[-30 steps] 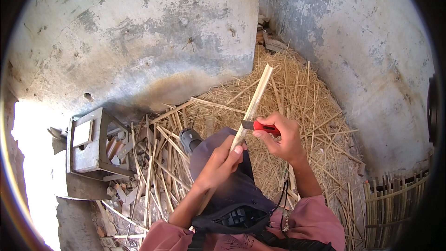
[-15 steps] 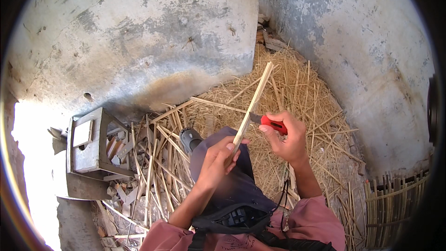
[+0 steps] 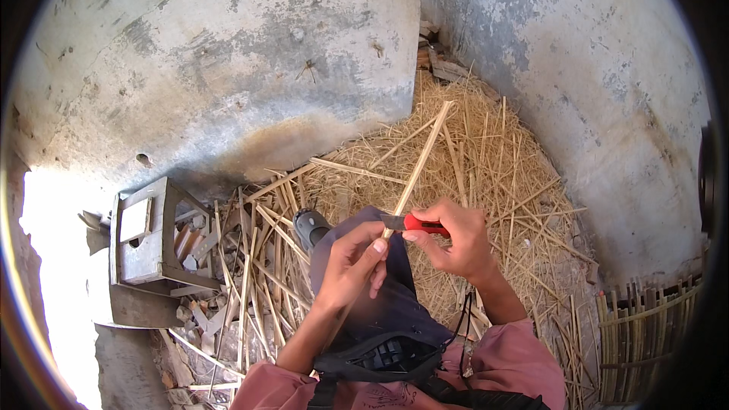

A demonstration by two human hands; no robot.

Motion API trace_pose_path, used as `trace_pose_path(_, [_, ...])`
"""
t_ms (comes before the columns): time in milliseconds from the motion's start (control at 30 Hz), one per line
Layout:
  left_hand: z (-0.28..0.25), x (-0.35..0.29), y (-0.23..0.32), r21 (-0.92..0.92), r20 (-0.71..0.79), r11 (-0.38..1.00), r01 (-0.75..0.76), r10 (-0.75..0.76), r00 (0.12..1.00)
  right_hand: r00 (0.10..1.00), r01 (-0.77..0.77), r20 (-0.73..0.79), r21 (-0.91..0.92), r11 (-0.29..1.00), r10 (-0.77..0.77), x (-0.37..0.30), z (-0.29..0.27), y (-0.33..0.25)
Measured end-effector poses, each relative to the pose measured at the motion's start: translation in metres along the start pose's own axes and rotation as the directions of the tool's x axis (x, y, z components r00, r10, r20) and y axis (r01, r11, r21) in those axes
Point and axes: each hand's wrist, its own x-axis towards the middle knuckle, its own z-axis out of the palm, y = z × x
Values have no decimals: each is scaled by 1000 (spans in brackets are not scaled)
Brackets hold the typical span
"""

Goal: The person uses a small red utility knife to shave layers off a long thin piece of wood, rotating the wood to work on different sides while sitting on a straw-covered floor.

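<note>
A long pale strip of split bamboo (image 3: 420, 165) slants up and away from my lap, its lower end in my left hand (image 3: 352, 264). The fingers of that hand are closed round it, thumb on top. My right hand (image 3: 461, 244) grips a red utility knife (image 3: 418, 224), the thumb pressed along the handle. Its blade lies across the strip, just above my left fingers. The exact contact of the edge with the bamboo is too small to make out.
Straw-like shavings (image 3: 486, 159) cover the floor ahead. Loose bamboo strips (image 3: 247, 288) lie at the left beside a weathered wooden box (image 3: 161, 266) and rubble. A slatted bamboo panel (image 3: 645, 342) stands at the lower right. Worn plaster walls (image 3: 250, 53) rise ahead and to the right.
The knife has moved down the strip toward me, close to my left hand. My left hand has shifted slightly, and the strip has turned a little.
</note>
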Motion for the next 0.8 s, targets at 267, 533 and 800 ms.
trace_pose_path(267, [-4, 2, -1, 36, -53, 999, 3, -1, 999, 999, 32, 11, -60, 998, -32, -3, 3, 3])
trace_pose_path(533, [2, 7, -2, 78, -79, 995, -65, 71, 994, 995, 72, -60, -39, 997, -74, -2, 11, 13])
trace_pose_path(800, [2, 7, -2, 107, -82, 992, -68, 77, 994, 978, 98, -179, -59, 993, -107, -1, 17, 23])
